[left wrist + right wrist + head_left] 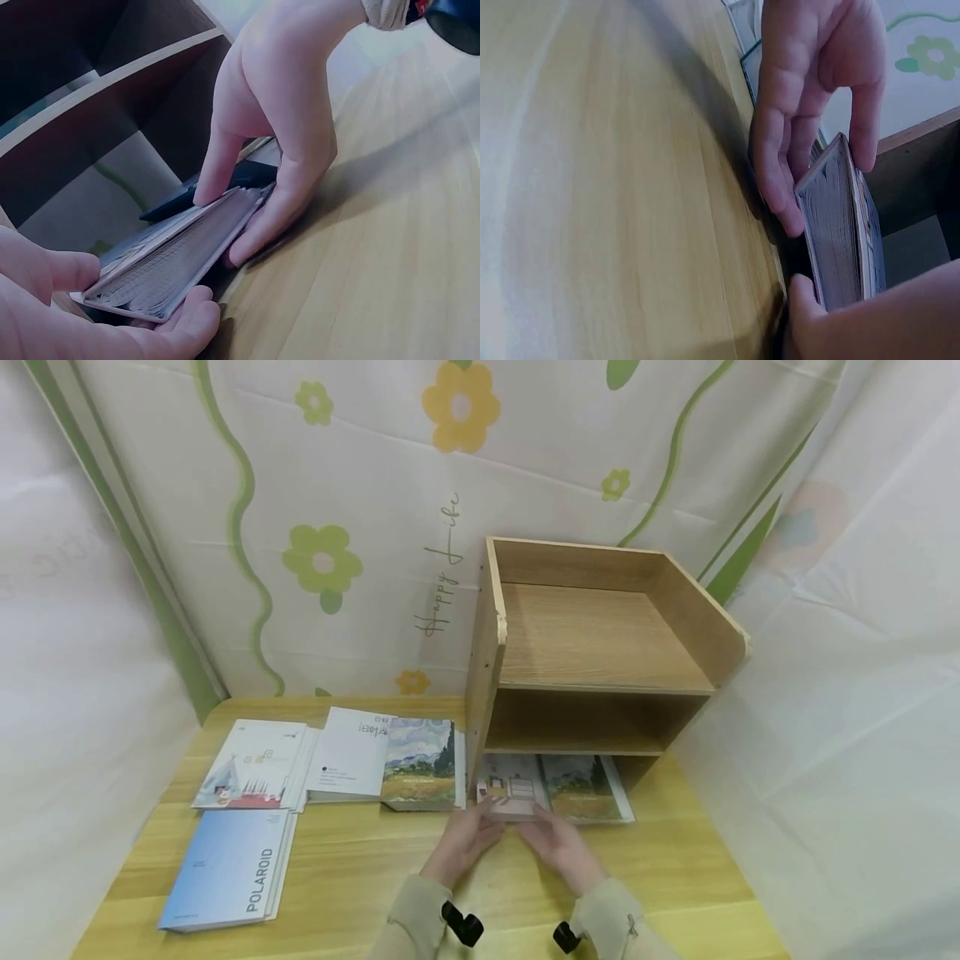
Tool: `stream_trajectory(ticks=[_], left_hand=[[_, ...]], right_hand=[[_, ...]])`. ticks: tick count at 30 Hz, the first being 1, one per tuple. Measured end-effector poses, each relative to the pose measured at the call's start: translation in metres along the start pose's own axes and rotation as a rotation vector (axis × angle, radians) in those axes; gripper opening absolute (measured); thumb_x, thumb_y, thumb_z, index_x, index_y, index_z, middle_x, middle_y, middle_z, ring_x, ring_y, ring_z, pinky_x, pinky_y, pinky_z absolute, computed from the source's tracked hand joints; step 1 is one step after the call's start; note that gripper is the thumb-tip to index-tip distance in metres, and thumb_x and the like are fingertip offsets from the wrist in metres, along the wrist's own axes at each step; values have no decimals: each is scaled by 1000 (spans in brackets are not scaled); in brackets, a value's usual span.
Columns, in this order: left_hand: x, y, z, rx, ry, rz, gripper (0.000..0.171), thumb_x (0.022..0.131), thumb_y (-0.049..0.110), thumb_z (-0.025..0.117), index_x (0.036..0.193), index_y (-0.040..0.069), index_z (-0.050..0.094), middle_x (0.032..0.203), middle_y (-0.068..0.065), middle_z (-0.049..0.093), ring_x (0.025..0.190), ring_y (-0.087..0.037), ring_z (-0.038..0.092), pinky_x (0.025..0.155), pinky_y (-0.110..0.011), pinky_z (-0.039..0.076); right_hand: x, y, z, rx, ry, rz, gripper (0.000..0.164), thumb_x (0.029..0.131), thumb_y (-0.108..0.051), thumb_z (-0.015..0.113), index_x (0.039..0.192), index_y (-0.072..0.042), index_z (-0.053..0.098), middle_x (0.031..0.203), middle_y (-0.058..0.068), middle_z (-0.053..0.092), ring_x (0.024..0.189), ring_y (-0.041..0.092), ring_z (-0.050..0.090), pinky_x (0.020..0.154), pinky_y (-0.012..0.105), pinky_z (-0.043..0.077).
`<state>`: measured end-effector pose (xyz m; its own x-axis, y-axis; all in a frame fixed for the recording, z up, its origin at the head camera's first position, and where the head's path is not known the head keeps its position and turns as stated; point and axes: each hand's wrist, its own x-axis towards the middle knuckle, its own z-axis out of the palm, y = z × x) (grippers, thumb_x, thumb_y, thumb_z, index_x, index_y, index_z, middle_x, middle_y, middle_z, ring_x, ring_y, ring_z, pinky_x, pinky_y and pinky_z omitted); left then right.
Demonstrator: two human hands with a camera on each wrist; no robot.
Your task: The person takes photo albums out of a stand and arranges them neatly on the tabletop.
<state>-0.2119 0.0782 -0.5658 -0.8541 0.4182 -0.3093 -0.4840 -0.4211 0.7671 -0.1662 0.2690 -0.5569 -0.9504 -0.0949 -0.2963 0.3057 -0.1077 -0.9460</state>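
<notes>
Both hands hold a thick photo album [513, 781] with a pale pink illustrated cover at the opening of the shelf's bottom compartment. The left hand [465, 839] pinches its near left corner, thumb on the cover and fingers beneath. At the near right corner, the right hand [558, 843] grips it the same way. The album's page edges [176, 259] face the person, and its near edge is raised off the table in the wrist views. Just right of it, in the same compartment, lies an album with a painted landscape cover [579, 789].
The wooden desktop shelf [600, 635] stands at the table's back right, its side panel left of the hands. Left of it lie another landscape album [420, 760], a white album [348, 752], stacked tent-picture albums [251, 760] and blue POLAROID albums [225, 864]. A flowered curtain [360, 468] hangs behind.
</notes>
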Motion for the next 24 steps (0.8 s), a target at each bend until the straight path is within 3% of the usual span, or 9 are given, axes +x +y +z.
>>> stream_trajectory(ticks=[2, 3, 4, 11, 14, 18, 24], left_hand=[[-1, 0, 1, 8, 10, -7, 59, 105, 21, 48, 145, -15, 25, 128, -36, 51, 121, -50, 48, 104, -56, 39], [-2, 0, 1, 10, 13, -9, 58, 105, 21, 47, 145, -16, 25, 128, -36, 51, 121, -50, 48, 104, -55, 39], [-2, 0, 2, 12, 17, -12, 58, 105, 21, 47, 144, -16, 26, 128, -36, 50, 121, -50, 48, 104, -55, 40], [0, 1, 4, 15, 30, 28, 58, 106, 13, 44, 147, -16, 16, 142, -35, 37, 125, -44, 47, 106, -55, 36], [1, 1, 3, 50, 48, 33, 56, 105, 13, 45, 146, -17, 20, 140, -33, 41, 117, -37, 53, 106, -54, 38], [2, -1, 2, 80, 71, 14, 53, 105, 14, 48, 143, -18, 29, 132, -28, 48, 104, -31, 56, 102, -52, 42], [2, -2, 2, 41, 64, 20, 60, 104, 12, 47, 147, -16, 16, 145, -33, 35, 120, -41, 50, 103, -54, 41]], right_hand=[[-5, 1, -3, -398, 47, -104, 58, 99, -14, 59, 148, 4, 33, 150, 24, 35, 134, 40, 38, 109, 50, 33], [-7, 2, -4, -549, 71, -151, 59, 98, -15, 61, 148, 3, 36, 151, 24, 35, 133, 41, 39, 107, 53, 34], [-8, 2, -4, -608, 94, -163, 60, 98, -22, 62, 147, 1, 38, 151, 22, 34, 133, 42, 39, 107, 55, 33], [-8, 2, -2, -639, 141, -118, 59, 98, -32, 62, 146, -5, 43, 153, 19, 34, 133, 42, 40, 107, 58, 32], [-6, 3, -2, -621, 147, -101, 57, 98, -30, 63, 146, -6, 44, 153, 20, 33, 133, 43, 40, 106, 59, 32], [-4, 4, -3, -687, 179, -86, 59, 96, -36, 63, 145, -8, 47, 151, 20, 36, 131, 45, 41, 105, 63, 32], [-5, 2, -3, -729, 176, -78, 59, 96, -40, 64, 144, -10, 49, 149, 19, 40, 129, 42, 44, 105, 62, 32]])
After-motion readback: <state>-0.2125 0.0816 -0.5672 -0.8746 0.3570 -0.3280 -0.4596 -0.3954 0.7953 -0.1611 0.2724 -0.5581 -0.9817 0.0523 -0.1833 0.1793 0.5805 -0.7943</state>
